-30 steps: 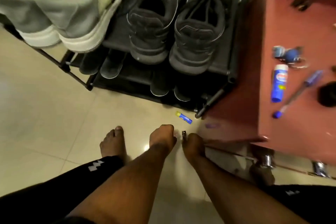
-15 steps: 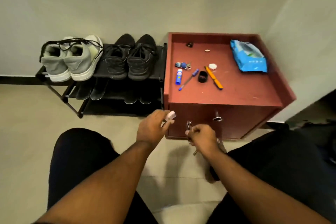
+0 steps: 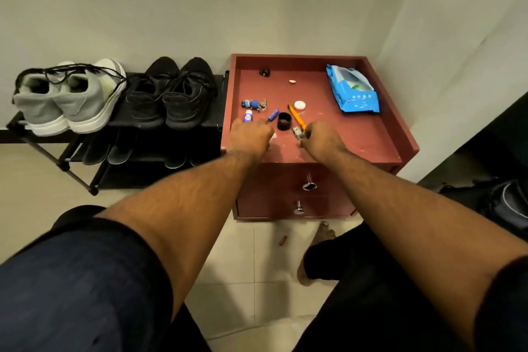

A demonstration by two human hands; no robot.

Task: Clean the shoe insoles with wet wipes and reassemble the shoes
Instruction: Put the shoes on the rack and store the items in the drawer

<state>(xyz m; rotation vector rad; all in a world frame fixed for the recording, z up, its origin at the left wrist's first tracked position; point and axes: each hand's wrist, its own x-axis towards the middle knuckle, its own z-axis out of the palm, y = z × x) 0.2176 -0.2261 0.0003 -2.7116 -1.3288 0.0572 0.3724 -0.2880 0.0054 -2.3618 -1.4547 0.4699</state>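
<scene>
Right hand (image 3: 320, 138) pinches small metal clip (image 3: 297, 132) above cabinet (image 3: 371, 140) front edge; left hand (image 3: 251, 136) curled, I cannot tell if holding anything. Wipes pack (image 3: 353, 88) untouched at back right corner. Insoles (image 3: 114, 148) lie on rack (image 3: 80, 157) lower shelf, shoes (image 3: 168, 94) above. I judge cleaning not begun.

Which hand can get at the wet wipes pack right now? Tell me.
Probably the right hand: the wet wipes pack lies on its side of the cabinet top, with bare surface between. But it already pinches a small metal item.
</scene>
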